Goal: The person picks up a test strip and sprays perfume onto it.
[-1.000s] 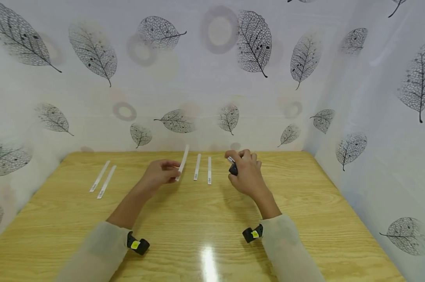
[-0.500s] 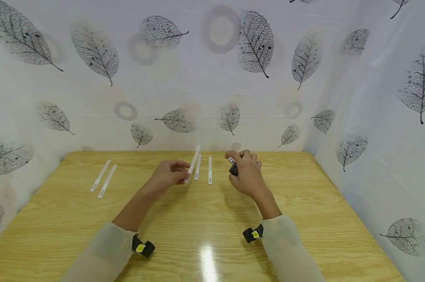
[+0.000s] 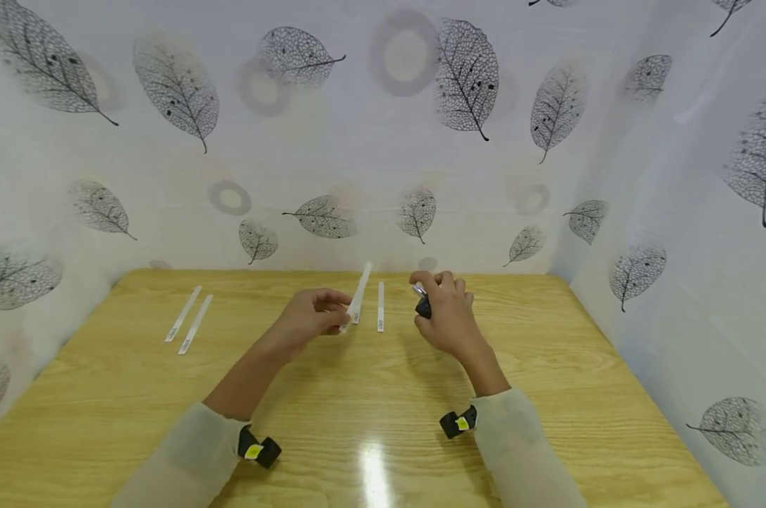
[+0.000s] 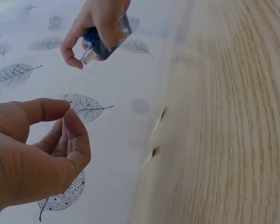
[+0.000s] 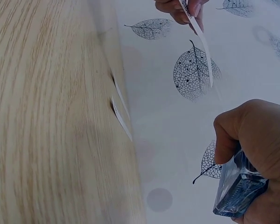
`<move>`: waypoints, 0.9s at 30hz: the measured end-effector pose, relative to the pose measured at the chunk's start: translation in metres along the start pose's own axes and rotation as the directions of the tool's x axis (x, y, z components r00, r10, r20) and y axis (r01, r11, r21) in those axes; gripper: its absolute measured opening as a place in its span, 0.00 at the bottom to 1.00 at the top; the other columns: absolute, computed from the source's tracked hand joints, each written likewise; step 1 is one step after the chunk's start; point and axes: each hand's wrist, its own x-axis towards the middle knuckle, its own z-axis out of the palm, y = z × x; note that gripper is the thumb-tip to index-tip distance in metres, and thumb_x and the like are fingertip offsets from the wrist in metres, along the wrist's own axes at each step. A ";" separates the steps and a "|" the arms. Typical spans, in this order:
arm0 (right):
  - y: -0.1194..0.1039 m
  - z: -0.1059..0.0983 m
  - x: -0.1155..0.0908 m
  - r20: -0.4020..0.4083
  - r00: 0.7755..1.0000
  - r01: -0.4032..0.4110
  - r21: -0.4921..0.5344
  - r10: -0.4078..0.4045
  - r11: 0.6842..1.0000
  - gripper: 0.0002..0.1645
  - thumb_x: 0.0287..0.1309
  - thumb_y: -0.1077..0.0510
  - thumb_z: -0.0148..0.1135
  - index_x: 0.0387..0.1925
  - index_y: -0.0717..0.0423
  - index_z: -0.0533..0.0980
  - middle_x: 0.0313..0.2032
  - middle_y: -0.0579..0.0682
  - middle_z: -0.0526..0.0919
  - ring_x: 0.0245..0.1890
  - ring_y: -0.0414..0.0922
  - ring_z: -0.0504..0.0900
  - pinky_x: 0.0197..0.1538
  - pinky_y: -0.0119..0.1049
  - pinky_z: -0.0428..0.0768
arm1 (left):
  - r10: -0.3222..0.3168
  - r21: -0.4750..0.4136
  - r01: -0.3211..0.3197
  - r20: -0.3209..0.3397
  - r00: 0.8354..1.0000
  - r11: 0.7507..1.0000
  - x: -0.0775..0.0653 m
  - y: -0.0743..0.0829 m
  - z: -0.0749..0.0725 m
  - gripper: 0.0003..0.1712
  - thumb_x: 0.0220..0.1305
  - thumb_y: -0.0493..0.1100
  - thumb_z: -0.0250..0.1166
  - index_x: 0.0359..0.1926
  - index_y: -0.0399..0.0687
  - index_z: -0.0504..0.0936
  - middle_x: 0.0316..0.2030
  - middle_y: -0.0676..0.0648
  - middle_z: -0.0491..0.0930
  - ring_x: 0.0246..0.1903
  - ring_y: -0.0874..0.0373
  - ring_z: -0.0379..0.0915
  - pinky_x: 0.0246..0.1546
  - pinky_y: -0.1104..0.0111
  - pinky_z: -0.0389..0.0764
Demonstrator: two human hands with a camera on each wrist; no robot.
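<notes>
My left hand (image 3: pixel 309 321) pinches one end of a white paper test strip (image 3: pixel 361 286) between thumb and forefinger, holding it tilted above the table. In the right wrist view the held strip (image 5: pixel 204 41) bends slightly. My right hand (image 3: pixel 448 310) grips a blue glass perfume bottle (image 5: pixel 240 186), with the forefinger on its silver spray top (image 4: pixel 87 57). The bottle is off the table, its nozzle side towards the strip, with a gap between. Two more strips lie on the table between the hands: one (image 3: pixel 381 307) in plain sight, another (image 3: pixel 357 316) partly covered by the held strip.
Two further white strips, one (image 3: pixel 183 314) beside the other (image 3: pixel 195 324), lie at the left of the wooden table (image 3: pixel 332 416). A white leaf-patterned curtain (image 3: pixel 357 155) stands behind the table's back edge and along its sides.
My left hand has carried its test strip to the right, closer to the perfume bottle, and now overlaps a lying strip. The right hand has kept its place and its grip.
</notes>
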 end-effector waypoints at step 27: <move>-0.004 -0.001 0.000 -0.017 1.000 0.015 -0.014 -0.016 1.000 0.35 0.55 0.64 0.72 0.61 0.41 0.69 0.57 0.64 0.70 0.49 0.63 0.66 0.45 0.57 0.64 | -0.039 0.024 0.037 0.069 0.997 0.999 -0.005 0.000 0.028 0.15 0.66 0.32 0.68 0.54 0.35 0.82 0.38 0.43 0.80 0.36 0.54 0.81 0.47 0.57 0.86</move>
